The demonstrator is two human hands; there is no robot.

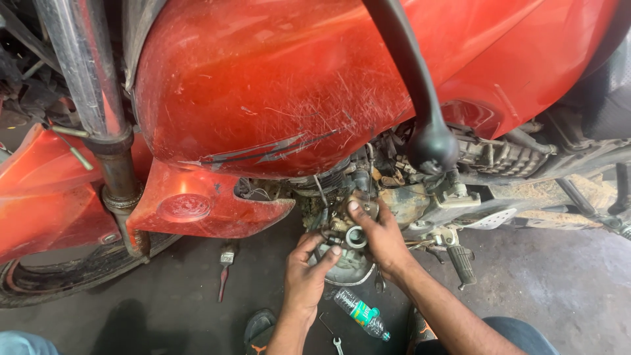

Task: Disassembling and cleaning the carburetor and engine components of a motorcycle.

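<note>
Grey concrete floor [539,283], oil-stained, fills the bottom of the frame; above it a scratched red motorcycle tank [276,85] takes the upper half. Carburettor [351,227], grimy bare metal with a round open bore facing the camera, sits at centre frame just under the tank, against the engine [407,200]. Right hand [381,240] wraps it from the right, thumb pressed on top, fingers curled behind. Left hand [305,273] comes from below, fingers bunched and pinching at its lower left edge. Clear plastic bottle [360,313] with a green label band lies on its side on the floor at bottom centre; contents unclear. Small spanner [337,344] lies beside it, red-handled pliers [225,268] to the left. Black footpeg [462,263] juts out at right of centre.
</note>
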